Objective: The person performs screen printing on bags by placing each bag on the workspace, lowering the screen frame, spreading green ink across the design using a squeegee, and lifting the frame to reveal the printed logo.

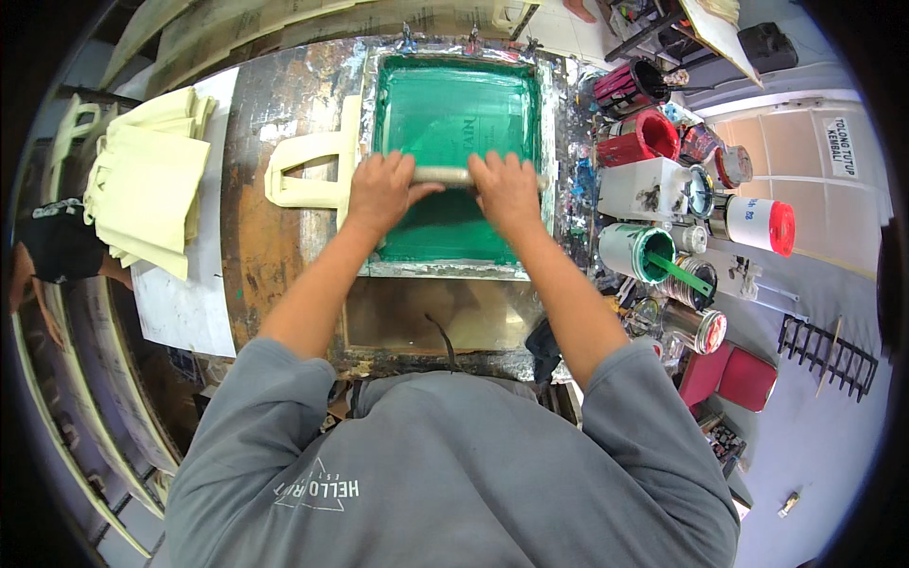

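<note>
Both my hands grip the bar-like handle of a squeegee [443, 177], laid crosswise over a printing screen. My left hand [382, 189] wraps its left end and my right hand [507, 189] its right part; a short length of handle shows between them. Beneath, the mesh [445, 104] is coated with green ink, darker just below the handle. The squeegee's blade is hidden from me. Around the mesh runs the ink-smeared screen frame [445, 270]. From under its left side sticks out a pale yellow bag [327, 197] with a cut-out handle.
A stack of pale yellow bags [151, 170] lies on a white sheet [194, 312] at the left of the stained table [265, 85]. Ink containers crowd the right edge, among them a green-stained bucket [625, 251] and a red can [644, 137]. Another person [57, 241] is at far left.
</note>
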Demonstrator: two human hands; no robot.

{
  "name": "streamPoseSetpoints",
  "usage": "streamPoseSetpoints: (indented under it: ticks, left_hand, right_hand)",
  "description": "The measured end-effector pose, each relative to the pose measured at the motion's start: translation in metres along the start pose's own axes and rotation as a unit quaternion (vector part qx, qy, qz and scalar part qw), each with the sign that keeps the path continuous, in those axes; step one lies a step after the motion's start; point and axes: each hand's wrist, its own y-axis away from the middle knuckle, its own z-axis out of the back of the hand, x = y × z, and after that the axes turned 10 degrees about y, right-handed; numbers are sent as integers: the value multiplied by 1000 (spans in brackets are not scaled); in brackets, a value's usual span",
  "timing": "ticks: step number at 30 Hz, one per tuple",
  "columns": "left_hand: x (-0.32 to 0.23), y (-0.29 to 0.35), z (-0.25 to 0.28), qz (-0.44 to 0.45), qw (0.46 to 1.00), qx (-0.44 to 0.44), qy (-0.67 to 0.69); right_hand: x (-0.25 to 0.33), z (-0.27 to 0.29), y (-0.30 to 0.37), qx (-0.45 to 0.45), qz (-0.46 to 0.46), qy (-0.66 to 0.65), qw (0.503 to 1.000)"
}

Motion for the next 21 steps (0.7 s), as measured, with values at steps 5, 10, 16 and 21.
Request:
streamPoseSetpoints:
  ticks: [5, 10, 16, 21]
  left_hand:
    - [-50, 74, 35, 6, 998, 51, 21]
    - [-33, 62, 32, 74, 987, 106, 94]
    - [-25, 161, 48, 239, 967, 29, 81]
    - [-11, 177, 50, 211, 970, 0, 120]
  right_hand:
    - [36, 22, 76, 26, -8, -21, 999]
    - [40, 38, 73, 45, -15, -53, 997]
    - [71, 22, 134, -75, -22, -40, 996]
    - [56, 63, 110, -65, -44, -20, 997]
